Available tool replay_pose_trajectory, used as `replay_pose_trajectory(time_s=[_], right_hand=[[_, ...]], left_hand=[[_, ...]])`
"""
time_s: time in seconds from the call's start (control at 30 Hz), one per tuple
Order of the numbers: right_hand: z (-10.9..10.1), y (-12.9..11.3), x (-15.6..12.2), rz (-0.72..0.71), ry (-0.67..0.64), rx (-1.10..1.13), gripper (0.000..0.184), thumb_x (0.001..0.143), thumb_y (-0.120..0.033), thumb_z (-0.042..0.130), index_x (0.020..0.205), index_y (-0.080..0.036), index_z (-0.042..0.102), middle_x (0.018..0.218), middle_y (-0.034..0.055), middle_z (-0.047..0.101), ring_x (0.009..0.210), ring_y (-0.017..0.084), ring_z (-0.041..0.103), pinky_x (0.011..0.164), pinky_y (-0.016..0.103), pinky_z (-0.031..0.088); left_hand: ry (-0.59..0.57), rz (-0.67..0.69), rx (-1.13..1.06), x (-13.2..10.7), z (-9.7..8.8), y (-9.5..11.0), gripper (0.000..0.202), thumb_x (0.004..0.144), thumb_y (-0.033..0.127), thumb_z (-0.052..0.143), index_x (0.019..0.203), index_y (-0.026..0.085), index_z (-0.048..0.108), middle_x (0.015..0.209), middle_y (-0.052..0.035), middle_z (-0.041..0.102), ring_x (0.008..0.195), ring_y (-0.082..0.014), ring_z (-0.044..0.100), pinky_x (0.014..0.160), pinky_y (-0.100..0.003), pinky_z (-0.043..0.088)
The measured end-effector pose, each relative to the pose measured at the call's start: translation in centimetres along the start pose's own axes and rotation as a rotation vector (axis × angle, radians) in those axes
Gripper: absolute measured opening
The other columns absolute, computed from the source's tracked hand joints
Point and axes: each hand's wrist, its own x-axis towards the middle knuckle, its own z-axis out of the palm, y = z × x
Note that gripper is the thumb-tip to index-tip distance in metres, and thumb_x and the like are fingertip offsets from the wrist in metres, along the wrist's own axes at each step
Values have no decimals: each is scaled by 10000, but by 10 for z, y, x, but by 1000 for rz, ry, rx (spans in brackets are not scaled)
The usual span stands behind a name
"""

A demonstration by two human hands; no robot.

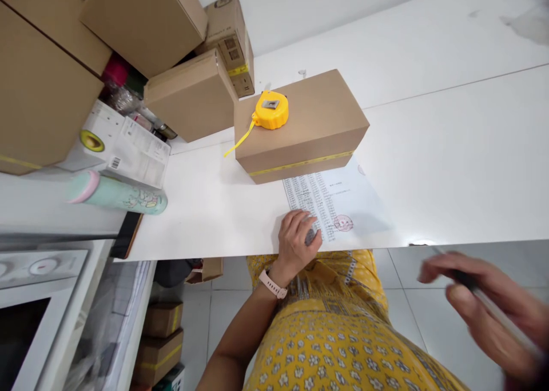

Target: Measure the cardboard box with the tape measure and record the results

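My left hand (297, 236) rests on the near corner of a printed sheet of paper (338, 199) at the table's front edge, fingers curled down on it. A sealed cardboard box (309, 128) sits just behind the sheet, partly on it, with a yellow tape measure (271, 110) on top. My right hand (484, 308) is low at the right, off the table and blurred, its fingers closed round a dark pen (476, 288).
Several cardboard boxes (141, 19) are stacked at the back left. A white carton with an avocado picture (115, 145) and a mint-green bottle (115, 194) lie at the left. A white table (450, 151) stretches right. More boxes (160, 339) sit on the floor below.
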Motion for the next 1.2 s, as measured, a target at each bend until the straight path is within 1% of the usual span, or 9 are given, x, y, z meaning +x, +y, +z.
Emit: replay_pose_trajectory(time_s=[0.03, 0.1, 0.17, 0.23, 0.3, 0.43, 0.63, 0.93, 1.2], right_hand=[[17, -6, 12, 51, 55, -25, 233, 978, -508, 616, 1095, -377, 769, 884, 61, 719, 810, 299, 679, 692, 457, 568], [51, -10, 38, 59, 138, 42, 402, 989, -582, 562, 795, -291, 760, 829, 77, 740, 711, 250, 662, 636, 405, 547], [80, -3, 62, 87, 219, 66, 544, 978, -606, 575, 576, -244, 629, 800, 90, 743, 745, 237, 685, 627, 358, 532], [99, 10, 80, 50, 193, 81, 550, 958, -611, 604, 560, -232, 597, 803, 91, 737, 782, 233, 700, 634, 333, 533], [107, 23, 89, 21, 120, 85, 428, 920, -595, 668, 700, -228, 684, 825, 75, 737, 755, 218, 694, 629, 325, 545], [107, 37, 86, 40, 26, 79, 297, 889, -517, 742, 962, -230, 733, 820, 42, 739, 710, 199, 673, 638, 332, 563], [104, 32, 79, -6, -72, -34, 276, 952, -480, 663, 842, -229, 644, 651, -4, 612, 504, 126, 483, 437, 262, 378], [107, 38, 76, -39, -8, -87, 354, 954, -487, 660, 740, -253, 503, 532, -43, 518, 450, 108, 397, 424, 259, 330], [107, 43, 75, -97, -40, -146, 311, 968, -459, 631, 760, -258, 519, 525, -40, 528, 448, 117, 430, 428, 262, 350]], left_hand=[[-3, 49, -3, -1, -1, 1, 244, 917, 206, 642, 1156, 189, 684, 1140, -119, 738, 1154, -286, 662, 1006, -486, 583], [-71, 154, -5, -4, -3, 2, 256, 918, 258, 668, 1160, 182, 702, 1166, -121, 738, 1173, -287, 651, 1002, -465, 579], [-210, 228, 14, -5, -4, 2, 320, 939, 364, 673, 1194, 174, 706, 1228, -135, 721, 1203, -294, 631, 1025, -473, 556], [-339, 260, 51, -5, -4, 1, 392, 964, 471, 647, 1224, 184, 707, 1290, -142, 693, 1229, -299, 612, 1059, -495, 521], [-397, 265, 87, -4, -3, 0, 408, 980, 509, 627, 1232, 199, 709, 1324, -136, 674, 1240, -295, 597, 1085, -502, 492], [-402, 252, 107, -3, -2, 1, 389, 989, 488, 634, 1231, 191, 709, 1320, -137, 664, 1237, -287, 591, 1097, -483, 474], [-358, 257, 104, -4, -2, 2, 370, 1006, 480, 610, 1213, 190, 710, 1316, -126, 673, 1240, -280, 591, 1102, -481, 475], [-352, 248, 89, -4, -1, 2, 377, 1009, 485, 597, 1209, 183, 705, 1314, -130, 678, 1244, -283, 590, 1092, -491, 486], [-363, 236, 85, -5, 0, 2, 376, 1018, 491, 579, 1213, 196, 706, 1326, -125, 683, 1259, -278, 589, 1097, -487, 480]])
